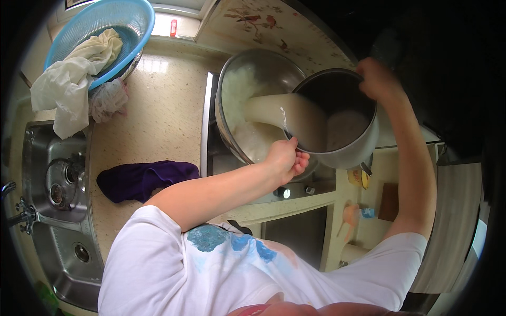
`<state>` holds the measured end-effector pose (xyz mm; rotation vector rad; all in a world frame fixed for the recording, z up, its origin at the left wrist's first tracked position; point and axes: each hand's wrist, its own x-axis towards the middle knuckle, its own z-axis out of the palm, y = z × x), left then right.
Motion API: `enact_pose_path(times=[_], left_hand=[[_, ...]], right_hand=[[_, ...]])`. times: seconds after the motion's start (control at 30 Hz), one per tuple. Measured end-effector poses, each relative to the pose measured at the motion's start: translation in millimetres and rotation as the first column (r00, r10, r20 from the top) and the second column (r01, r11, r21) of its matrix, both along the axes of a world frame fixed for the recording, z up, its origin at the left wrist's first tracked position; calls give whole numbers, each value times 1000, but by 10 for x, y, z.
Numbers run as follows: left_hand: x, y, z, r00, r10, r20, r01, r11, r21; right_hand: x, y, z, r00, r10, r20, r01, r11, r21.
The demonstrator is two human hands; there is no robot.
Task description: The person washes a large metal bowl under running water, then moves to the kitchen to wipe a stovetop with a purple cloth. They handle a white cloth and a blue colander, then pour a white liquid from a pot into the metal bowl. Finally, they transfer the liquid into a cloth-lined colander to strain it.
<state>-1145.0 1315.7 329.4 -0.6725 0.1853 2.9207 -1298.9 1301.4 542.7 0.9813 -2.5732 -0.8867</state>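
A metal pot (348, 152) is tipped to the left, held between both hands. My left hand (286, 158) grips its rim on the near side, and my right hand (375, 77) grips its far right side. Out of the pot pours a thick stream of cloudy, whitish liquid (272, 108). It falls into a large stainless steel bowl (233, 136) on the gas stove (225, 166). Pale froth and liquid cover the bowl's left inside. The pot's rim overlaps the bowl's right side in view, and whether they touch cannot be told.
A dark purple cloth (146, 179) lies on the speckled counter (158, 106). At the back left, a blue plastic basket (146, 23) holds pale cloth (75, 75) that hangs over its edge. A double stainless steel sink (59, 233) is at the left. Stove knobs (282, 192) face me.
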Motion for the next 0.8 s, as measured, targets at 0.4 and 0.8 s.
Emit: enact_pose_path(times=[0.4,0.8], left_hand=[[-170,370,60,991,-73,-109,82,993,81],[-304,732,-110,949,-105,-299,168,966,196]], right_hand=[[664,-251,143,949,116,-293,-14,944,330],[1065,-277,-110,953,168,-254,-69,932,357]])
